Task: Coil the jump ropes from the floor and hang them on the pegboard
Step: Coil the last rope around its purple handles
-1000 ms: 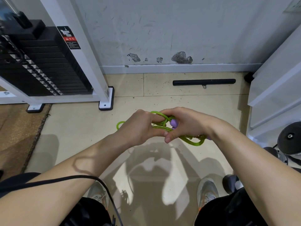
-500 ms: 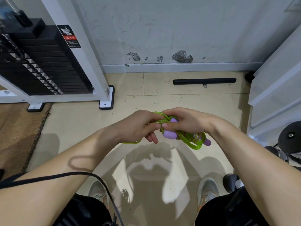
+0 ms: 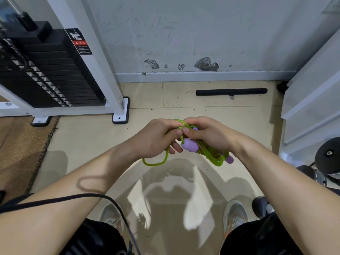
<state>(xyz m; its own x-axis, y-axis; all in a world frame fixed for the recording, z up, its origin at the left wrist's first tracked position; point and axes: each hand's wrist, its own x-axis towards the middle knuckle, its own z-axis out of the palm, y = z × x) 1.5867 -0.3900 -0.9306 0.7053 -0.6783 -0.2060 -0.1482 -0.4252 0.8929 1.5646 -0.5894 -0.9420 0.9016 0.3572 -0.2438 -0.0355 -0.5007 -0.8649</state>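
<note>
While the last slack is wound in, the sound way is probably to clamp the bundle firmly in one hand and draw the free loop snug round it, so the coil cannot spring open before hanging.

Head view, middle of the frame: the right hand [image 3: 211, 135] has its fingers curled round the green jump rope [image 3: 213, 155], and a purple handle [image 3: 190, 146] pokes out under its thumb. The left hand [image 3: 156, 138], touching it, pinches a strand between thumb and forefinger. A loose loop [image 3: 154, 163] hangs below its fingers, above the tiled floor [image 3: 82, 144]. No pegboard shows.
</note>
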